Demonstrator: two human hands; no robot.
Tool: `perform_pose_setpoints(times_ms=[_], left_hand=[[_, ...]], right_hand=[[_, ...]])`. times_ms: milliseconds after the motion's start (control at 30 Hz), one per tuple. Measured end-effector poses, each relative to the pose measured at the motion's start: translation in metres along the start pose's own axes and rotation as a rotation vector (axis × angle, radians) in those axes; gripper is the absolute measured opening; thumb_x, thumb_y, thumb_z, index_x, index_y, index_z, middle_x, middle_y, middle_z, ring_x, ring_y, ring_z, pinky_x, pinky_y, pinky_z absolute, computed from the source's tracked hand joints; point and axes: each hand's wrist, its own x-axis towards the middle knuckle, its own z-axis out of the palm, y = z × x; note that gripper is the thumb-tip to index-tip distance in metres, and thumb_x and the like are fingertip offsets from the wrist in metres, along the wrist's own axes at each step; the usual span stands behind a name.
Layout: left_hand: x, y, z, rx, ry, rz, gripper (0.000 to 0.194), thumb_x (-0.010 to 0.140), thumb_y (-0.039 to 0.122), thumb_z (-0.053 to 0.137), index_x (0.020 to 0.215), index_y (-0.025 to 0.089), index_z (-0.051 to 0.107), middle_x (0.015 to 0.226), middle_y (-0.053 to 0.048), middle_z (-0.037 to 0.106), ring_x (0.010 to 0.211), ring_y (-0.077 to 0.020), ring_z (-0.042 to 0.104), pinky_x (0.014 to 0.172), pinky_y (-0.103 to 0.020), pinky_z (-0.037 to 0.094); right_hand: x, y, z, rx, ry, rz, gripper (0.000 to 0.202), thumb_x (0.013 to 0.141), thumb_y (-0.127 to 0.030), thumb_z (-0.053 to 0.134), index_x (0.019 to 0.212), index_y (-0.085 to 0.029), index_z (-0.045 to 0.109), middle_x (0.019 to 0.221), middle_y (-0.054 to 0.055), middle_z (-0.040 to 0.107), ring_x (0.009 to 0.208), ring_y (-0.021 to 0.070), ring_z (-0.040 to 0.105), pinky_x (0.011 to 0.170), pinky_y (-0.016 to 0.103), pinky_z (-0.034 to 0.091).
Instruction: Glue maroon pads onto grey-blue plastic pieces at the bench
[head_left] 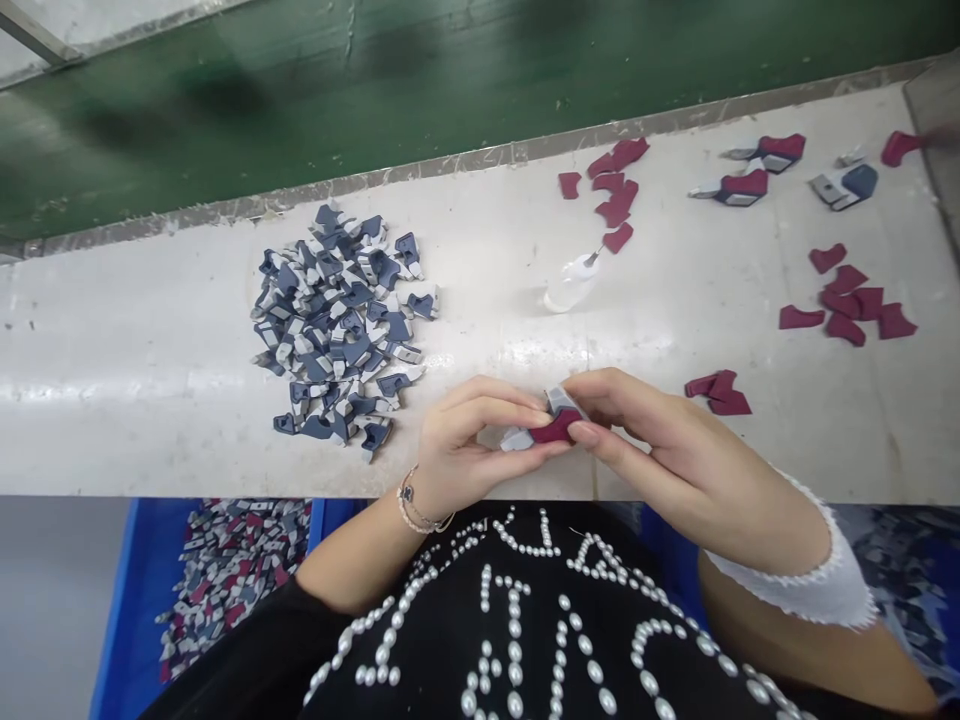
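Note:
Both hands meet over the near edge of the white table, holding one small plastic part with a grey body and a maroon cover piece on its face. My left hand pinches its left side between thumb and fingers. From the other side, my right hand grips it, with the thumb pressed on the maroon piece. Just beyond my hands lies a clear bottle with a thin nozzle. To the right of my right hand rest a few maroon pieces.
A large heap of blue-grey parts covers the table's left middle. More maroon pieces lie at the back and on the right, near assembled parts. Below the edge stands a blue bin of parts. A green wall runs behind.

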Motion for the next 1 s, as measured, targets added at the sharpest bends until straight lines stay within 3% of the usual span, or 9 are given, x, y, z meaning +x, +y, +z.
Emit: perform_pose_setpoints(times_ms=[133,333,533,733,1000], left_hand=[[0.001,0.001,-0.002,0.021,-0.050,0.048,0.027,0.074,0.021,0.088,0.093,0.012,0.072,0.090,-0.005,0.075,0.083,-0.0105,0.073,0.080,-0.019,0.063],[0.003,0.004,-0.003,0.023,-0.057,0.040,0.027,0.075,0.026,0.086,0.095,0.015,0.072,0.088,-0.003,0.076,0.081,-0.0103,0.074,0.077,-0.019,0.064],[0.002,0.004,-0.004,0.055,-0.059,0.048,0.029,0.074,0.025,0.087,0.096,0.015,0.072,0.089,-0.004,0.077,0.083,-0.0112,0.074,0.079,-0.020,0.064],[0.001,0.004,-0.007,0.010,-0.071,0.029,0.029,0.074,0.024,0.087,0.098,0.016,0.073,0.092,-0.004,0.077,0.083,-0.0125,0.075,0.078,-0.022,0.065],[0.002,0.008,-0.008,0.001,-0.107,0.056,0.030,0.074,0.025,0.086,0.097,0.013,0.073,0.092,-0.006,0.076,0.086,-0.0118,0.075,0.080,-0.019,0.065]], right_hand=[[0.004,-0.002,-0.003,0.075,-0.048,0.033,0.023,0.107,-0.041,0.044,0.098,-0.022,0.056,0.078,-0.003,0.060,0.067,0.0110,0.056,0.059,0.024,0.045],[0.005,-0.006,0.003,-0.049,0.027,-0.062,0.025,0.107,-0.032,0.044,0.086,-0.021,0.051,0.066,-0.006,0.050,0.054,0.0081,0.047,0.051,0.024,0.037],[0.004,-0.004,0.009,-0.020,0.083,-0.029,0.022,0.106,-0.031,0.045,0.087,-0.022,0.051,0.064,-0.006,0.047,0.055,0.0088,0.045,0.051,0.024,0.037],[0.000,-0.007,-0.003,0.063,-0.083,0.004,0.023,0.108,-0.033,0.038,0.095,-0.022,0.054,0.083,0.000,0.062,0.072,0.0136,0.061,0.062,0.026,0.046],[-0.003,-0.010,-0.008,0.003,-0.103,-0.013,0.018,0.105,-0.030,0.041,0.094,-0.021,0.053,0.079,0.001,0.066,0.068,0.0149,0.063,0.058,0.028,0.045]])
